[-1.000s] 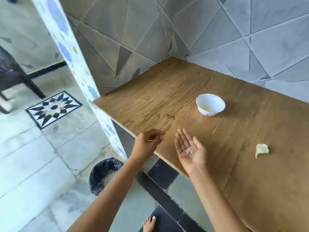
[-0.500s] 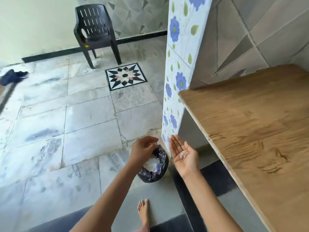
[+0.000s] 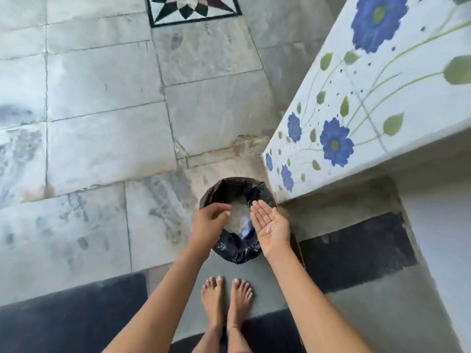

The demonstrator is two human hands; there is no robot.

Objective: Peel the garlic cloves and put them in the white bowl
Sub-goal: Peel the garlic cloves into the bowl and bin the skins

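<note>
Right grip (image 3: 272, 226) flat, garlic peel (image 3: 269, 228) on its palm

Someone's home, seen looking down: pale marble floor slabs (image 3: 102, 138), a black-and-white star inlay (image 3: 191, 8), a white wall painted with blue flowers (image 3: 356, 110), a plastic-lined bin (image 3: 237, 248), bare feet (image 3: 213, 299).

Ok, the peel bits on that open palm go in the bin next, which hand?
The right hand: the peel bits lie on its upturned palm over the rim of the bin, so tipping it inward should drop them. The left hand hovers alongside.
</note>
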